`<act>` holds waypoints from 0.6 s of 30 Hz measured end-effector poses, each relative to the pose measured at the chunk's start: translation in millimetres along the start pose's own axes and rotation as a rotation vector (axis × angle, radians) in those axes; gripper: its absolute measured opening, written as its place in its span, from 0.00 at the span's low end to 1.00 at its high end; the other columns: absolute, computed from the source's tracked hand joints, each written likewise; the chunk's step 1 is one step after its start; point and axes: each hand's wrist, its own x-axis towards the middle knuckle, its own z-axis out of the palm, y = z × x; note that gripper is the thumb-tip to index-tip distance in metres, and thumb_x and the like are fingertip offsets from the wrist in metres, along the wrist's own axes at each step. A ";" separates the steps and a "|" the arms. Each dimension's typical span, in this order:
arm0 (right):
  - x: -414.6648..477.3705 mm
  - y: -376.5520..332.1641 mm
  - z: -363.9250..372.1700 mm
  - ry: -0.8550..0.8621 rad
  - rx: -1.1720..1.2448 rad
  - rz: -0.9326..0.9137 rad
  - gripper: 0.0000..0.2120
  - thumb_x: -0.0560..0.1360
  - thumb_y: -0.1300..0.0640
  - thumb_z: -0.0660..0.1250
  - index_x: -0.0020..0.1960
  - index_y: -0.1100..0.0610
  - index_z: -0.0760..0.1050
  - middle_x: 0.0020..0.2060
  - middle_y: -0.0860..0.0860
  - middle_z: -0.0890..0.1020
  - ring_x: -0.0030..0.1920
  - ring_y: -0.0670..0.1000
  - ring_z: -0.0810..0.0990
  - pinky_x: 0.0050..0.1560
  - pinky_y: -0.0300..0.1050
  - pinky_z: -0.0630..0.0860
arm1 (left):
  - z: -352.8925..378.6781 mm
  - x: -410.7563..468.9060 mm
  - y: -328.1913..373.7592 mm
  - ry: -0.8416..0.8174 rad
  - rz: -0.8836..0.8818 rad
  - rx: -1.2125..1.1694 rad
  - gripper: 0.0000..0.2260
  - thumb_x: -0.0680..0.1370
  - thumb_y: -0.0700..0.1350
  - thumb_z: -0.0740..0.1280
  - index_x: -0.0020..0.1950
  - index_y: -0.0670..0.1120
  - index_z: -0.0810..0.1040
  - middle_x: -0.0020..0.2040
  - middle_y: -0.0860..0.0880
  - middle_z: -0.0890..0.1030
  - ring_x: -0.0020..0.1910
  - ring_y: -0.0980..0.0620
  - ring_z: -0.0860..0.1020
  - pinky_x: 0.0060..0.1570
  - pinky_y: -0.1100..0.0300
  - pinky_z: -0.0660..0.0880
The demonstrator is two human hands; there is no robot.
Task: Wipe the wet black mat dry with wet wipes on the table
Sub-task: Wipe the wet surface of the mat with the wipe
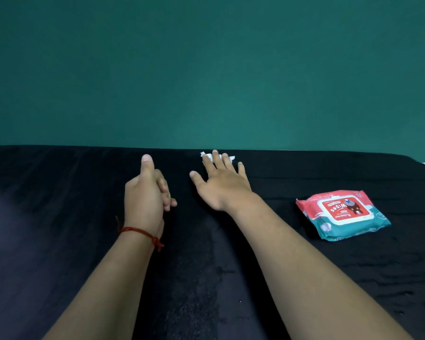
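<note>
The mat [84, 217] shows a damp streak down its middle, the pack [342, 214] lies to the right, the left hand [145, 192] rests idle with fingers loosely curled on nothing, and the right hand [222, 185] presses straight fingers on the wipe [205, 157] at the far edge, where it could bunch and slip free.

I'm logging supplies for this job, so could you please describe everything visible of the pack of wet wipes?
The soft plastic pack of wet wipes, pink-red and teal, lies flat on the black mat, right of the right hand. Its white-rimmed red lid label looks closed, its print upside down. Only the mat touches it.
</note>
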 end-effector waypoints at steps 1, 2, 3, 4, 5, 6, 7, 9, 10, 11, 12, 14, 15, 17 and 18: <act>-2.0 5.0 -0.1 0.002 -0.009 0.005 0.36 0.83 0.31 0.41 0.87 0.44 0.40 0.86 0.46 0.39 0.85 0.49 0.36 0.82 0.61 0.35 | 0.5 1.2 -0.7 -0.004 -0.004 0.011 0.30 0.86 0.63 0.56 0.29 0.46 0.67 0.23 0.46 0.65 0.21 0.48 0.65 0.35 0.53 0.74; -2.4 10.3 -2.1 0.004 -0.015 0.014 0.37 0.83 0.30 0.41 0.86 0.44 0.40 0.85 0.45 0.39 0.85 0.49 0.36 0.82 0.61 0.35 | 1.1 2.2 -0.8 -0.009 -0.008 0.018 0.30 0.86 0.63 0.56 0.29 0.46 0.68 0.23 0.46 0.65 0.21 0.48 0.66 0.37 0.53 0.75; 0.3 14.0 -3.1 0.004 -0.021 0.022 0.37 0.82 0.29 0.41 0.87 0.44 0.41 0.85 0.45 0.39 0.85 0.49 0.36 0.82 0.61 0.35 | 0.5 3.1 -2.4 -0.013 -0.013 0.018 0.31 0.86 0.63 0.55 0.29 0.46 0.68 0.23 0.46 0.66 0.21 0.49 0.66 0.37 0.53 0.75; 4.0 17.7 -7.9 0.009 -0.012 0.033 0.39 0.82 0.28 0.42 0.87 0.45 0.41 0.86 0.45 0.40 0.85 0.49 0.36 0.83 0.61 0.35 | 1.7 3.2 -0.9 -0.022 -0.013 0.022 0.31 0.86 0.63 0.55 0.29 0.46 0.68 0.23 0.45 0.66 0.21 0.49 0.66 0.37 0.53 0.75; 9.6 19.4 -10.0 0.012 0.004 0.038 0.40 0.82 0.28 0.42 0.87 0.46 0.41 0.86 0.45 0.41 0.85 0.49 0.37 0.83 0.61 0.35 | 1.6 3.8 -1.8 -0.028 -0.013 0.025 0.30 0.86 0.63 0.55 0.29 0.46 0.68 0.23 0.45 0.66 0.21 0.49 0.66 0.36 0.54 0.76; 15.2 20.1 -11.8 0.018 0.024 0.035 0.41 0.82 0.27 0.43 0.87 0.47 0.40 0.86 0.46 0.42 0.85 0.49 0.38 0.83 0.60 0.35 | 2.0 4.3 -1.7 -0.034 -0.013 0.027 0.30 0.86 0.62 0.55 0.29 0.46 0.68 0.23 0.45 0.66 0.21 0.48 0.66 0.36 0.54 0.76; 20.0 20.0 -11.6 0.029 0.033 0.021 0.41 0.82 0.27 0.44 0.87 0.48 0.40 0.86 0.46 0.43 0.85 0.49 0.38 0.83 0.59 0.35 | 2.2 5.4 -2.1 -0.039 -0.012 0.032 0.30 0.86 0.62 0.55 0.29 0.46 0.68 0.23 0.45 0.66 0.21 0.48 0.66 0.35 0.54 0.76; 23.9 19.5 -7.3 0.061 0.003 -0.020 0.42 0.82 0.27 0.44 0.87 0.49 0.39 0.86 0.47 0.44 0.85 0.50 0.39 0.83 0.58 0.36 | 3.0 7.2 -2.8 -0.044 -0.018 0.036 0.31 0.86 0.62 0.56 0.28 0.46 0.68 0.23 0.45 0.66 0.21 0.48 0.65 0.35 0.54 0.76; 23.3 19.9 -5.2 0.071 -0.015 -0.037 0.42 0.82 0.28 0.44 0.87 0.49 0.40 0.86 0.47 0.44 0.85 0.50 0.39 0.83 0.58 0.37 | 3.3 8.0 -3.3 -0.047 -0.020 0.035 0.31 0.86 0.62 0.56 0.28 0.46 0.69 0.23 0.45 0.65 0.21 0.48 0.65 0.34 0.54 0.77; 21.3 20.5 -3.7 0.070 -0.024 -0.053 0.41 0.82 0.28 0.44 0.87 0.50 0.42 0.86 0.46 0.44 0.85 0.49 0.39 0.84 0.57 0.37 | 3.2 8.1 -3.4 -0.049 -0.022 0.035 0.31 0.86 0.62 0.56 0.28 0.46 0.69 0.23 0.45 0.65 0.22 0.48 0.65 0.34 0.54 0.77; 18.3 22.1 -3.2 0.064 -0.024 -0.071 0.40 0.82 0.29 0.44 0.87 0.50 0.43 0.86 0.45 0.44 0.85 0.48 0.39 0.83 0.57 0.36 | 3.3 8.4 -3.5 -0.049 -0.020 0.038 0.31 0.86 0.61 0.56 0.28 0.46 0.69 0.22 0.45 0.65 0.22 0.48 0.65 0.34 0.54 0.77; 9.4 30.1 -4.7 0.050 -0.015 -0.112 0.38 0.84 0.30 0.44 0.87 0.49 0.46 0.86 0.44 0.45 0.85 0.45 0.40 0.83 0.56 0.36 | 4.7 8.2 -3.5 -0.056 -0.017 0.043 0.30 0.87 0.61 0.56 0.29 0.45 0.69 0.22 0.46 0.65 0.22 0.48 0.65 0.33 0.54 0.77; 4.6 35.9 -6.1 0.045 -0.013 -0.128 0.37 0.84 0.31 0.44 0.87 0.48 0.47 0.86 0.43 0.45 0.85 0.44 0.40 0.83 0.56 0.36 | 5.5 7.5 -3.4 -0.061 -0.019 0.043 0.30 0.87 0.60 0.56 0.29 0.45 0.69 0.23 0.46 0.65 0.22 0.48 0.65 0.33 0.54 0.77; -3.3 47.8 -8.1 0.055 -0.019 -0.133 0.33 0.85 0.33 0.44 0.87 0.45 0.48 0.86 0.42 0.45 0.84 0.43 0.41 0.83 0.57 0.36 | 5.3 6.9 -2.9 -0.070 -0.017 0.045 0.29 0.87 0.60 0.56 0.30 0.45 0.70 0.23 0.46 0.66 0.23 0.49 0.65 0.33 0.54 0.78; -5.8 52.5 -8.3 0.069 -0.017 -0.120 0.32 0.86 0.34 0.44 0.87 0.43 0.49 0.86 0.43 0.44 0.85 0.44 0.41 0.83 0.57 0.36 | 4.7 7.0 -2.8 -0.076 -0.017 0.044 0.29 0.87 0.60 0.56 0.30 0.44 0.70 0.23 0.46 0.66 0.23 0.48 0.65 0.34 0.54 0.78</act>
